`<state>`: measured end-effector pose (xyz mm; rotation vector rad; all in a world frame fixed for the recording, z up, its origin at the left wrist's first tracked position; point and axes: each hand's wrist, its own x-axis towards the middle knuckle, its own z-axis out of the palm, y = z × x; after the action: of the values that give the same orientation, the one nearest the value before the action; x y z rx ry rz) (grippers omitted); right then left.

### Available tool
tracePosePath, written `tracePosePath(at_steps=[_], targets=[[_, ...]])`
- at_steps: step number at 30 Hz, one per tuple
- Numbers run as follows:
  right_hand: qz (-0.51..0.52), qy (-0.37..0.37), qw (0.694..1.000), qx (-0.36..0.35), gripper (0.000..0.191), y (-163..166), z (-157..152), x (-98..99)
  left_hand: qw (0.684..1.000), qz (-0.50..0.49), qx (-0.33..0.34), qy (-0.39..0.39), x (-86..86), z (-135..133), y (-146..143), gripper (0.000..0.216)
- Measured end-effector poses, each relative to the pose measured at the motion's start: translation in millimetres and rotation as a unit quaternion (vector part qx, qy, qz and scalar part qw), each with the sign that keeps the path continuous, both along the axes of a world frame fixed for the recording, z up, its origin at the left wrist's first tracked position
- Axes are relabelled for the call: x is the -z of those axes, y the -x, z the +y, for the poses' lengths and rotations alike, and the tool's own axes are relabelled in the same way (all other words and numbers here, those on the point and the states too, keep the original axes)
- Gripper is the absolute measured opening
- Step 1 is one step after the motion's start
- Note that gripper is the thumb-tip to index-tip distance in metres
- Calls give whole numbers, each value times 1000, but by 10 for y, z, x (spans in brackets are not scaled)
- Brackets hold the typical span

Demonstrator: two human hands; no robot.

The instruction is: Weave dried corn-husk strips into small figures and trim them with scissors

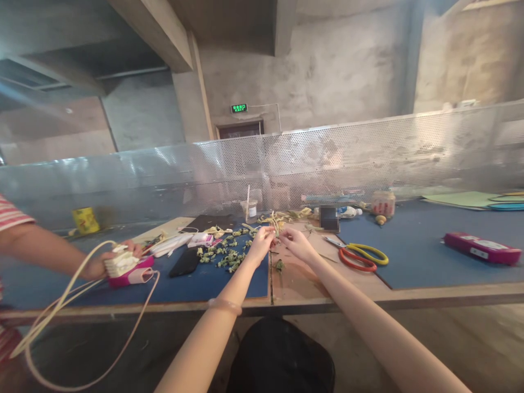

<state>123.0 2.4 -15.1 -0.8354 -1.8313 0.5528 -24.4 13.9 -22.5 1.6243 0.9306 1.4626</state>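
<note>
My left hand [262, 244] is closed, its fingertips pinching a thin pale stem [275, 221] that sticks up over the table's middle. My right hand [296, 244] is closed beside it, fingers bent at the lower part of the same stem; small details between the fingertips are hard to make out. Left of my hands, small green artificial-looking flower pieces [230, 259] lie scattered on the blue mat. One loose green piece [279, 266] rests below my hands on the brown board. Scissors [362, 256] with red and yellow handles lie to the right.
A co-worker's hand [133, 249] at left is by a magenta unit [131, 273] with looping cream cables [61, 305]. Nearby are a dark phone [184, 263] and a yellow can [85, 220]. A bottle [350, 212], jar [383, 203] and magenta case [481, 248] stand or lie right. Behind runs a perforated screen [368, 153].
</note>
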Motion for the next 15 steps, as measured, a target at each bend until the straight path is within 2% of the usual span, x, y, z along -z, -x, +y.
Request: tracePosePath(at_steps=[5,10,13,15], targets=[[10,-3,1000,-1,20,-5,19,2,1000,-12,-15,17,-32,-33,-32,19],[34,-1,999,16,21,-4,14,13,1000,12,-18,-1,-58,-75,-40,17],[39,-38,998,15,33,-6,19,41,999,22,-22,-16,-58,-78,-32,17],[6,-82,997,0,38,-7,31,58,999,31,-24,-29,-48,-64,-25,16]])
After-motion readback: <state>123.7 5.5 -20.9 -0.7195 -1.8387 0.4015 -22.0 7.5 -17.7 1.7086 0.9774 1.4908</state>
